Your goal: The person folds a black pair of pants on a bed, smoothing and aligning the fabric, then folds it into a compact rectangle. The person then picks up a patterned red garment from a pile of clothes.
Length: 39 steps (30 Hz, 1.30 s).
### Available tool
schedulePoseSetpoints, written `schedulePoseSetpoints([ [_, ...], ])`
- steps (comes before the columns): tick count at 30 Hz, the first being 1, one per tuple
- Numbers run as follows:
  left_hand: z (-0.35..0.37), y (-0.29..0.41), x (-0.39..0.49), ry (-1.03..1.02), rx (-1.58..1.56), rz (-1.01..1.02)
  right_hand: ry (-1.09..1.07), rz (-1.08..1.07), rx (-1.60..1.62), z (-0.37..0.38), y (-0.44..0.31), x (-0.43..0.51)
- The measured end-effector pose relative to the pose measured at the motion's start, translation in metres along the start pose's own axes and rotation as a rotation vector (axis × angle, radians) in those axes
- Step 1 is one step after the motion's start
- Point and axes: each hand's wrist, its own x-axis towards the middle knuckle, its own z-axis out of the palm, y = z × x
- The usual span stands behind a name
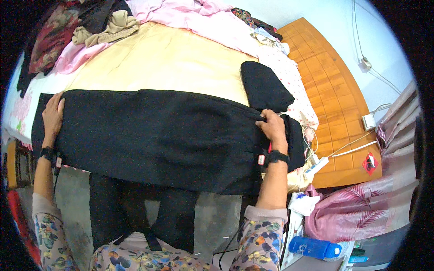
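A long black cloth garment (pixel 152 135), perhaps trousers, is spread across the near edge of the bed, its lower edge hanging over my legs. My left hand (pixel 52 117) lies on its left end, fingertips at the far edge. Whether those fingers pinch the cloth is not clear. At the other end my right hand (pixel 274 126) grips the garment's far corner between thumb and fingers. Beyond my right hand is a folded black cloth item (pixel 264 86) on the bed. Another black cloth piece (pixel 295 142) lies right beside my right wrist.
The bed bears a yellow sheet (pixel 162 57) and a pink cover (pixel 190 15). Clothes (pixel 108 28) are heaped far left. A wooden headboard (pixel 325 91) stands right, with a power strip (pixel 317 167) and cords near it. A blue bottle (pixel 310 247) lies lower right by a curtain (pixel 352 213).
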Motion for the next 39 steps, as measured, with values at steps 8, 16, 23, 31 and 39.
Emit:
schedulePoseSetpoints([
  [8,0.003,0.003,0.001,-0.058,0.072,-0.056,0.074,0.044,0.475,-0.101,0.018,-0.038],
  [16,-0.005,0.014,-0.005,-0.069,0.094,-0.094,0.050,0.019,0.428,-0.105,0.009,0.012],
  [23,-0.003,0.011,-0.004,-0.061,0.088,-0.084,0.383,0.045,-0.057,0.010,-0.062,0.019],
  [31,-0.001,0.009,-0.003,-0.031,0.070,-0.060,0.268,-0.021,0.285,0.033,-0.114,-0.007],
  [39,-0.007,0.015,-0.005,-0.050,0.087,-0.079,0.185,-0.050,-0.036,0.069,-0.107,0.031],
])
